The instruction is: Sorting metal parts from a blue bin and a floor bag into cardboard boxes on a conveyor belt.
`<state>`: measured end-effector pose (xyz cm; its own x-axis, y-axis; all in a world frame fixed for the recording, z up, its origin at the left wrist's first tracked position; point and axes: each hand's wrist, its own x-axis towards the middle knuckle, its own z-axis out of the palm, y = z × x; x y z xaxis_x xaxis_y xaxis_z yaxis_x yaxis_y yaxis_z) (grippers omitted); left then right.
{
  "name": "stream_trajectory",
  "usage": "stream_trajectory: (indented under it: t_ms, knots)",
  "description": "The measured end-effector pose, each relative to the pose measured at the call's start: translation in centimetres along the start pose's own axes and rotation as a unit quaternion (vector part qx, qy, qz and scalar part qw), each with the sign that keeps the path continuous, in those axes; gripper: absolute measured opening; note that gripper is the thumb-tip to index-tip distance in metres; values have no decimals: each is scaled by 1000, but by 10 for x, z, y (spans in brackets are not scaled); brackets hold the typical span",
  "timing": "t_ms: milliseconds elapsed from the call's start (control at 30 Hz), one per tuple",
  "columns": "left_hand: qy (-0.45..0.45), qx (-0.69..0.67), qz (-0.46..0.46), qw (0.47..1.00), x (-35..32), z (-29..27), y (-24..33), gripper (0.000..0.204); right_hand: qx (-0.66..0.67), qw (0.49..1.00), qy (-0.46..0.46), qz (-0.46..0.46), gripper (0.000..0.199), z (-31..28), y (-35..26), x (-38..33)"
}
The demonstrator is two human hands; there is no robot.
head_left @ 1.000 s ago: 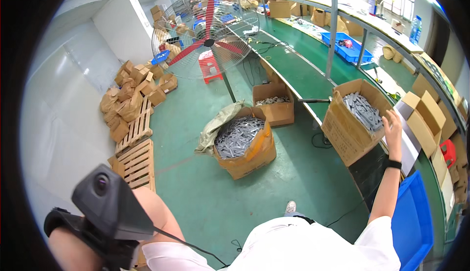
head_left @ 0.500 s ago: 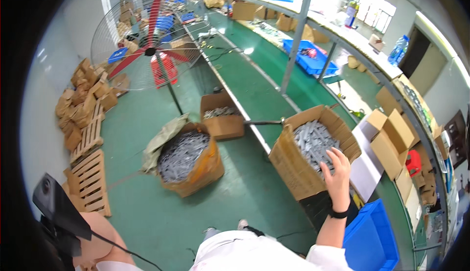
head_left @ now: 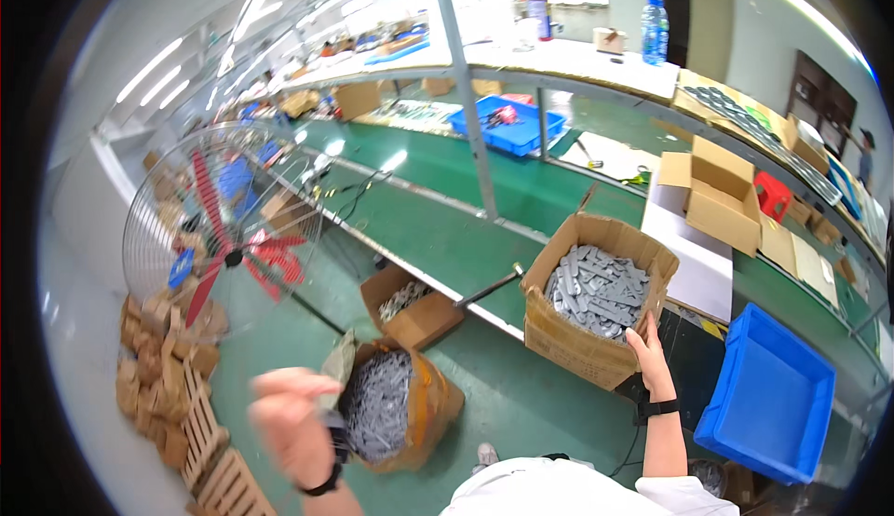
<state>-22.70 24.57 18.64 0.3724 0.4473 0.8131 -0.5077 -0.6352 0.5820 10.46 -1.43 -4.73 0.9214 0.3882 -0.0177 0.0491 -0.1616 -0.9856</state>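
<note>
At the near right corner of an open cardboard box (head_left: 582,353), my right hand (head_left: 654,362) has its fingers and thumb closed around the edge. Many flat grey metal strips (head_left: 596,291) fill that box. My left hand (head_left: 296,423) is raised at the lower left, smeared by motion; its fingers look bent but are not clear. Behind it on the floor stands a larger carton (head_left: 433,409), full of grey strips (head_left: 377,404), with a cloth-like flap over its side. Both wrists wear dark bands.
A blue tray (head_left: 778,395) lies right of the box. A long green-topped bench (head_left: 419,227) runs behind, with an open empty-looking carton (head_left: 722,195) on it. A large red-bladed fan (head_left: 233,257) stands left, near wooden pallets (head_left: 200,423) and paper parcels (head_left: 144,386).
The view has swung to the right and up. My right hand has come down from above the strips onto the box's corner. My left hand has risen into clear view.
</note>
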Motion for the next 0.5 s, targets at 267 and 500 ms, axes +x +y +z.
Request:
stream_trajectory:
  t_ms: [267, 500]
  knots:
    - [26, -29, -249, 968, -56, -44, -108, 12, 48, 998, 46, -14, 74, 7, 3, -9]
    - [-33, -32, -214, 976, 6, -65, -150, 8, 101, 984, 145, -21, 57, 20, -14, -30]
